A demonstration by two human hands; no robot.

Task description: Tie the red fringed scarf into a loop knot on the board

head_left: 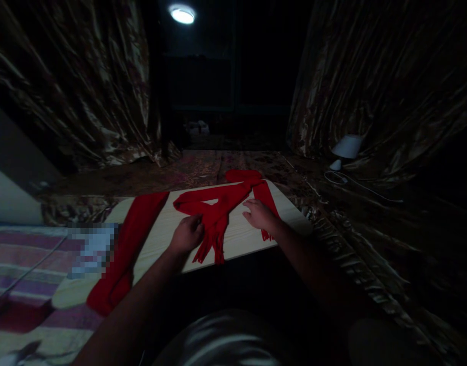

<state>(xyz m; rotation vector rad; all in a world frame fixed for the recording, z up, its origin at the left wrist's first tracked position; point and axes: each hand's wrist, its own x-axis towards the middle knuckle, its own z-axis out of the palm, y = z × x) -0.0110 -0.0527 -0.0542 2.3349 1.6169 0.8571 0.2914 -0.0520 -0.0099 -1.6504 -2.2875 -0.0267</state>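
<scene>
A red fringed scarf (222,203) lies twisted across a pale wooden board (165,231). My left hand (186,235) is curled closed, its fingertips pinching the scarf near the fringed end. My right hand (259,213) rests flat on the board beside the scarf's right strand, fingers stretched out. A second red scarf (128,249) lies folded lengthwise along the board's left side, hanging over the near edge.
Shiny patterned curtains (84,91) hang on both sides of a dark opening. A white lamp (346,147) with a cable sits at the right. A striped rug (23,259) covers the floor at the left. A ceiling light (182,14) glows above.
</scene>
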